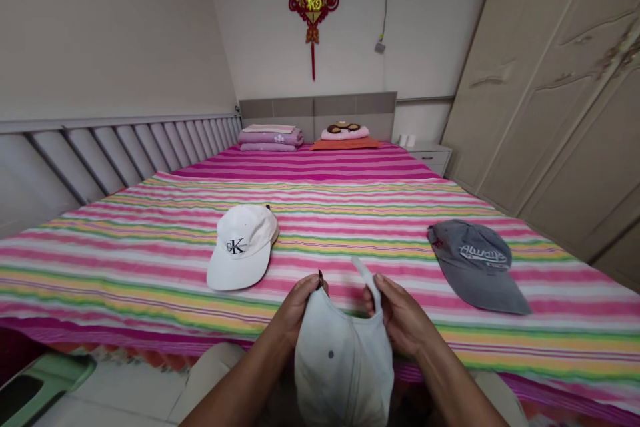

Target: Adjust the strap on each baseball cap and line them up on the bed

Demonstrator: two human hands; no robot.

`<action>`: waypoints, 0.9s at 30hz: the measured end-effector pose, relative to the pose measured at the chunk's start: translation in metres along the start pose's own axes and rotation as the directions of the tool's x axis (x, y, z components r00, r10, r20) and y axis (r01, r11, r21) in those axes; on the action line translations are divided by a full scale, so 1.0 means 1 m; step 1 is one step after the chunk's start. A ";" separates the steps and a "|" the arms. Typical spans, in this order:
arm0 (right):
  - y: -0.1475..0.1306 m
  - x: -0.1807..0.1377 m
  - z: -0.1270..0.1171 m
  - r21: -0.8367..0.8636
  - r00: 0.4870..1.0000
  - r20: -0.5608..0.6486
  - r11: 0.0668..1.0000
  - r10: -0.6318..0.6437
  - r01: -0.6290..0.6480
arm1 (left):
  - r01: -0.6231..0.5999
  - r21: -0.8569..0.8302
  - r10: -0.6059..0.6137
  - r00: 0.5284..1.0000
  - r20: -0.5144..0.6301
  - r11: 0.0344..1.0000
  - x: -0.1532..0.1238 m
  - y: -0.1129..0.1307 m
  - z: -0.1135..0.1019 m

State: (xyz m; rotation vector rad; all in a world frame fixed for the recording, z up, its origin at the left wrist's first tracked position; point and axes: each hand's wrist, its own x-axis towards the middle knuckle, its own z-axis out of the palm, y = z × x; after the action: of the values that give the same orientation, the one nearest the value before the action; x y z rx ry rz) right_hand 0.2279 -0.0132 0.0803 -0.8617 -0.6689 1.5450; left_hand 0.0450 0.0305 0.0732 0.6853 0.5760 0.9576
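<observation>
Between my hands, close to me at the bed's front edge, is a pale grey-green baseball cap (pixel 340 360), its back opening turned upward and away from me. My left hand (pixel 300 307) pinches the cap at the left end of that opening, by a small dark buckle. My right hand (pixel 397 313) grips the other side, where the loose pale strap (pixel 365 273) stands up between thumb and fingers. A white cap (pixel 245 243) with black "CK" letters lies on the bed to the left. To the right rests a dark grey cap (pixel 473 263) with white script lettering.
The striped bedsheet (pixel 340 213) spreads in front of me. Folded purple bedding (pixel 270 139) and a pink and orange pile (pixel 345 137) sit by the headboard (pixel 350 107). A railing (pixel 125 147) runs along the left; a wardrobe (pixel 540 93) stands right. A green stool (pixel 55 380) is lower left.
</observation>
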 end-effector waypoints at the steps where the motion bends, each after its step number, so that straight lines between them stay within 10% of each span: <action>1: 0.003 0.000 -0.002 -0.036 0.994 0.082 0.997 0.075 -0.073 | 0.024 -0.032 -0.025 1.000 -0.015 0.999 0.002 0.001 0.000; 5: 0.012 -0.002 -0.005 -0.084 0.947 0.239 0.976 0.217 -0.203 | 0.103 -0.061 -0.108 0.991 -0.077 0.993 0.007 0.011 -0.005; 10: 0.000 0.005 0.005 0.113 0.999 0.038 0.993 0.029 -0.033 | 0.265 -0.036 -0.264 0.964 0.007 0.964 0.014 0.033 -0.020; 17: -0.024 0.057 0.002 0.174 0.993 -0.111 0.983 -0.048 0.067 | -0.099 -0.066 0.110 0.975 0.191 0.993 0.029 0.074 -0.034; 24: 0.006 0.087 -0.046 0.128 0.963 -0.270 0.992 0.021 0.014 | -0.011 0.224 0.091 0.932 -0.350 0.974 0.018 0.016 -0.071; 27: 0.016 0.076 -0.058 0.106 0.971 -0.233 0.994 0.049 -0.025 | -0.095 0.399 0.318 0.777 -0.543 0.912 -0.010 -0.018 -0.082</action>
State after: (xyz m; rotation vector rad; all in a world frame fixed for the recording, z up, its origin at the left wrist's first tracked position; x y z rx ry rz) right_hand 0.2634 0.0561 0.0227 -0.9660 -0.4004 1.4681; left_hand -0.0081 0.0360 0.0079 0.7724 1.2836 1.3137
